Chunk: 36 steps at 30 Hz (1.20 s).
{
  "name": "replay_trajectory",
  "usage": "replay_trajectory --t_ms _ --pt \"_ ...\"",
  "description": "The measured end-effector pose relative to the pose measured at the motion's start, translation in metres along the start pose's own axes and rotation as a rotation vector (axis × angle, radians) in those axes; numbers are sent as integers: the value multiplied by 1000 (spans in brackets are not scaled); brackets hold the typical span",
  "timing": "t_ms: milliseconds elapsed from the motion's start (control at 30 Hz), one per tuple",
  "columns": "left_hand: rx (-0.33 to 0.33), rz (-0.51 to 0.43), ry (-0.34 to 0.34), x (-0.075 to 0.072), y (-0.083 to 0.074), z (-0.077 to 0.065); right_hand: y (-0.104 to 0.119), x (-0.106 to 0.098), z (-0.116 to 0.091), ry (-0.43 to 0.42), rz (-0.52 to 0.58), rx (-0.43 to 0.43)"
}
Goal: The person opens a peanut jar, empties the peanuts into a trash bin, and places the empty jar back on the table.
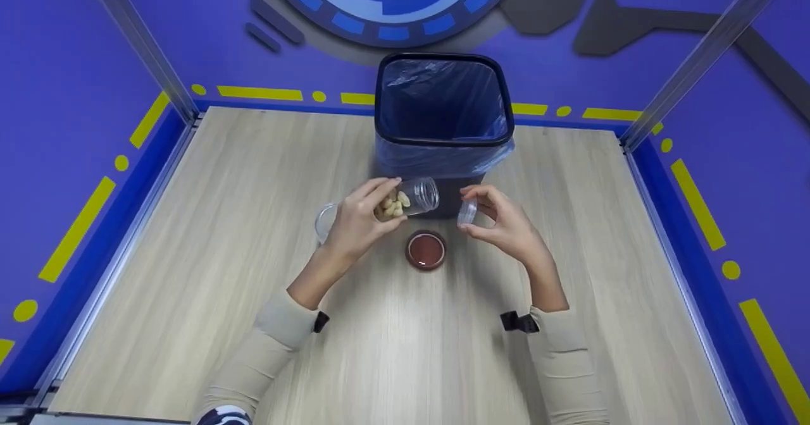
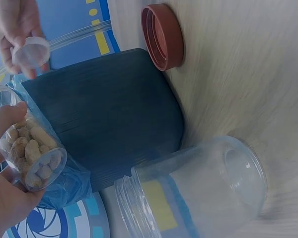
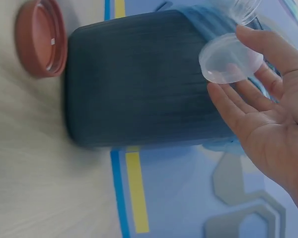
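head view above, looking forward-down, wrist views low, close, sideways, sharing bin and clear lid

From my end I count two hands, the left hand and the right hand, and two sleeves, left sleeve and right sleeve, one below each hand. Jars: two, the small jar in the left hand and the big jar just beside that hand. Lids: two, the clear lid in the right hand's fingers and the red lid between and below both hands. I see one bin beyond the hands, with one liner, and one table under them. Inside the small jar are several peanuts; they overlap, so I can't give an exact number.
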<state>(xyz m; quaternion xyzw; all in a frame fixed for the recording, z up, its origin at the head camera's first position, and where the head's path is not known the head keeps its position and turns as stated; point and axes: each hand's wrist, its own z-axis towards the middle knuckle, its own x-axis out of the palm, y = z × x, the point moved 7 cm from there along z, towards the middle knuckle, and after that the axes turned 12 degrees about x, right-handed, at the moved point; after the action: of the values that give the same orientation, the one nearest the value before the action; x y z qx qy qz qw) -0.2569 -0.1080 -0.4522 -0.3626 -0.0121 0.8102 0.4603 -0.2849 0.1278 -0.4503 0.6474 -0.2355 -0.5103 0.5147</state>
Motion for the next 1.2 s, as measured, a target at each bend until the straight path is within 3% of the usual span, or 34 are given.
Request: replay_trajectory --t_ms 233,667,867,967,1200 --pt "-4 7 -3 0 1 -2 -60 2 10 -22 -10 112" --pt "-7 23 -6 -4 0 -3 -101 0 7 -11 -125 185" --pt "-14 28 -1 -4 0 -4 -125 5 7 29 -76 249" --pt "-18 28 1 -5 1 -5 -134 7 7 43 -43 242" --pt "-29 29 -1 -7 1 -6 -149 8 4 53 -87 235"
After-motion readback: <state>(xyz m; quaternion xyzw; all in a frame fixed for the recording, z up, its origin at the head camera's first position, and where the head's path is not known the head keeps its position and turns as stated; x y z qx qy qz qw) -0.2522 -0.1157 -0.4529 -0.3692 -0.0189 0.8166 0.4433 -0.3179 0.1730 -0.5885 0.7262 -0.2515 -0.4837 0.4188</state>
